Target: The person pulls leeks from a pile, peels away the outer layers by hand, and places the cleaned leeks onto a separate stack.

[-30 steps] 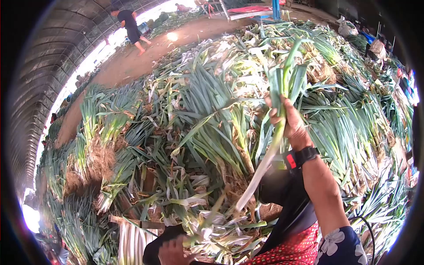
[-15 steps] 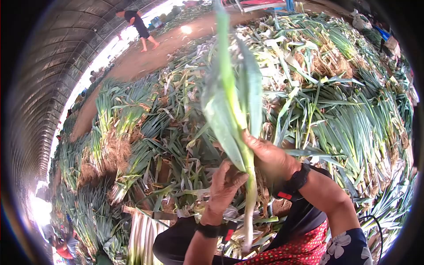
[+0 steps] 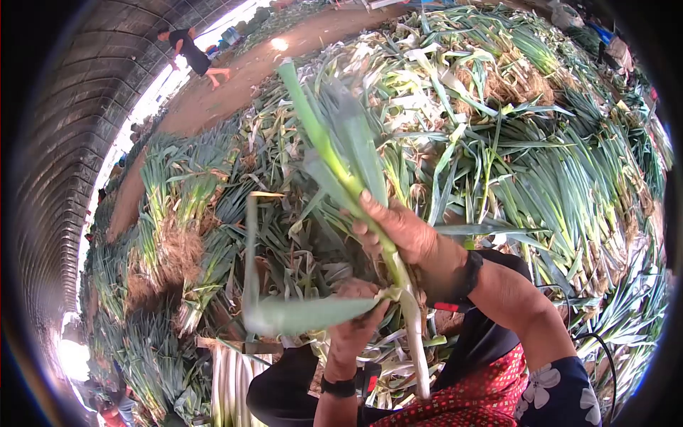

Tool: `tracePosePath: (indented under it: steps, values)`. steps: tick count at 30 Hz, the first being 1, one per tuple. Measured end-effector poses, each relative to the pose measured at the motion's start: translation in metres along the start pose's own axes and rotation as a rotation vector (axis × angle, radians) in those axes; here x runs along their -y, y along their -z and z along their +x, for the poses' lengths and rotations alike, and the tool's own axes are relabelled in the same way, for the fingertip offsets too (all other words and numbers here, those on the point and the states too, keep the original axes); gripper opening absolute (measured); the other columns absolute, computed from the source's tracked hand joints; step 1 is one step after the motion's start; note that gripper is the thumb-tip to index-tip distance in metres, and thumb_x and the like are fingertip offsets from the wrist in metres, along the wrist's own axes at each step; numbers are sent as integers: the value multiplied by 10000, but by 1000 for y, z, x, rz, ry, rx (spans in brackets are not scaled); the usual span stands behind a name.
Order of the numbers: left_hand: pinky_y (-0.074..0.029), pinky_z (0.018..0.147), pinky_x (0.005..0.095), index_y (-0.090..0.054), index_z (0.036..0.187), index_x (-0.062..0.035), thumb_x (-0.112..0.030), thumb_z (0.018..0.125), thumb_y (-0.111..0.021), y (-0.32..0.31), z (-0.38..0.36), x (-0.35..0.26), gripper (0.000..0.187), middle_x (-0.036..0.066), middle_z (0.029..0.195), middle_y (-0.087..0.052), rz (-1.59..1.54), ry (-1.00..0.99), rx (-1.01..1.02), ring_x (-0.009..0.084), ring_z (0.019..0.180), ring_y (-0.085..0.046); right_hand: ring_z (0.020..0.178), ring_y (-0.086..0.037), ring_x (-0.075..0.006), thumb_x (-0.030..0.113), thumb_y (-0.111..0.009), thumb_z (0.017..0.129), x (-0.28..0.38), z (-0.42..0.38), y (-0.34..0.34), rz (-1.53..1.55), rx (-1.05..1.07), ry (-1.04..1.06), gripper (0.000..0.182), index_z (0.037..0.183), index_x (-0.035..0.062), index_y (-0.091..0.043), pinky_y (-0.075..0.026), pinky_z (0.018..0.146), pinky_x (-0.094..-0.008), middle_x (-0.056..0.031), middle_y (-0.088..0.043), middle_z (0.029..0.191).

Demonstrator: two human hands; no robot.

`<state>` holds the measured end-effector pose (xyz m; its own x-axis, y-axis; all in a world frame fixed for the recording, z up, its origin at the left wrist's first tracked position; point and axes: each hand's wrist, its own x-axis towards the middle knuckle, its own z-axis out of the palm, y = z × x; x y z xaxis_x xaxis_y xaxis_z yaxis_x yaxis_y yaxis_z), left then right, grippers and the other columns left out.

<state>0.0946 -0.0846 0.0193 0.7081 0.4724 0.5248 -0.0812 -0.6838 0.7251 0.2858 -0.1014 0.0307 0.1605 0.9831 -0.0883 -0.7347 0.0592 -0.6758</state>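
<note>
My right hand (image 3: 407,233) is closed around the green upper stem of a leek (image 3: 414,334), thumb along the stalk. Tilted, the leek has its leaves up to the left and its pale end down over my lap. Lower down, my left hand (image 3: 353,331) is closed on a long, bent leaf (image 3: 302,315), at the point where it splits away from the stalk. That leaf sticks out leftward and folds upward. Some of my left fingers are blurred or hidden behind it.
Stripped white leek stalks (image 3: 231,384) lie together at the lower left. Rooted leek bundles (image 3: 174,235) stand at left, with more leeks (image 3: 583,206) piled at right. Loose leaves (image 3: 320,249) cover the ground ahead. A person (image 3: 192,53) is on the dirt path (image 3: 213,99).
My left hand has pulled a leaf down and left, away from the stalk. The leek now leans further left at its top, with my right hand higher on it. The person on the path has moved.
</note>
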Motion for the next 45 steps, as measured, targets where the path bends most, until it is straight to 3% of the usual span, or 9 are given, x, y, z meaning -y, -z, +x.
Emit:
tracePosePath:
  steps: [15,27,32,35,38,39,40,44,45]
  values:
    - [-476,899,350,-517,1004,-65,83,797,-666,64,-97,17,295,80,988,-582,-507,418,-445,192,928,-587,475,-337,-25,519,-604,897,94,-13,64,229,-187,583,569,1177,33,-513,-276,434,-188,61,-432,638]
    - [-579,721,340,-482,1269,-63,-77,914,-622,163,-119,127,382,110,1078,-617,-688,749,-1136,186,875,-628,506,-332,-39,452,-547,962,124,-44,75,169,-421,940,446,1163,55,-534,-294,465,-201,31,-441,680]
    - [-513,663,272,-568,1163,-10,-116,927,-598,184,-163,188,260,109,977,-639,-553,1059,-952,142,812,-604,497,-376,-60,434,-553,965,128,-51,68,51,-571,995,401,1097,55,-539,-313,445,-217,10,-460,669]
    - [-523,788,366,-617,1059,53,-138,918,-606,141,-120,148,237,152,903,-667,403,583,-316,253,823,-638,480,-405,-67,409,-570,962,110,-37,58,18,-630,914,340,981,74,-516,-326,406,-215,-11,-498,673]
    - [-467,946,396,-541,1266,3,-121,809,-723,56,-46,48,507,174,1243,-587,259,376,-35,322,1108,-585,475,-411,-75,401,-576,961,89,-24,32,-25,-576,856,341,1002,66,-528,-329,405,-219,-7,-505,663]
    - [-467,942,428,-509,1299,-37,-118,713,-800,39,-34,36,659,178,1275,-548,560,150,178,346,1119,-568,476,-418,-75,402,-586,955,84,-21,28,-42,-539,819,343,1010,67,-536,-329,403,-219,-4,-505,663]
    - [-462,918,443,-524,1275,-59,-156,690,-822,19,-30,28,664,182,1220,-572,486,31,183,367,1092,-570,471,-421,-75,412,-601,944,78,-18,22,-52,-527,823,350,972,69,-535,-327,399,-221,-7,-513,667]
    - [-508,693,437,-586,993,-64,-171,826,-712,-20,-40,36,235,181,849,-662,369,546,212,375,828,-655,444,-442,-72,420,-587,950,65,-20,6,-177,-503,788,358,950,71,-507,-344,382,-222,-5,-513,633]
    - [-502,569,399,-602,958,-37,-148,857,-688,-20,-37,35,173,186,716,-636,363,369,111,387,681,-642,441,-448,-74,409,-567,963,62,-22,-2,-249,-498,801,355,988,62,-497,-347,382,-223,-6,-516,632]
